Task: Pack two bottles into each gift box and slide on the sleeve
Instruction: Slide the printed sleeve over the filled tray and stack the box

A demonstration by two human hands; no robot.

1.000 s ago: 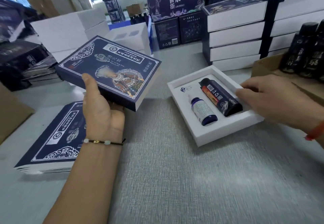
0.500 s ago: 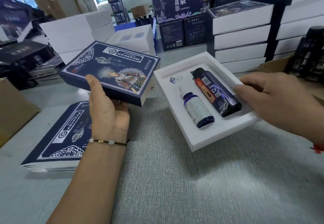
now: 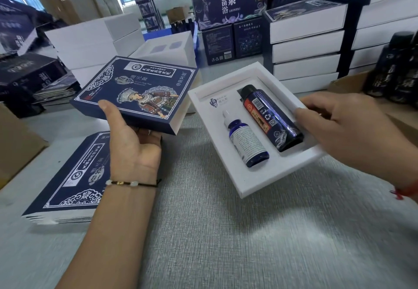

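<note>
Grey textured bench (image 3: 226, 243) filled the foreground. Left of the white gift box (image 3: 253, 182), flat navy sleeves (image 3: 67, 189) lay stacked. The left hand (image 3: 131, 144) curled its grip around an opened sleeve (image 3: 135, 94), held just left of the gift box. The right hand (image 3: 346, 134) gripped the gift box by its right edge, lifted and tilted. Inside lay a small dropper bottle (image 3: 246, 141) and, beside it, a larger dark bottle (image 3: 271, 116). Beyond the gift box stood sleeved boxes (image 3: 305, 39), stacked.

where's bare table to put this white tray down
Bare grey table lies in front of the white tray, right of the flat sleeve stack. Crowded behind: stacked white boxes, navy cartons.
</note>
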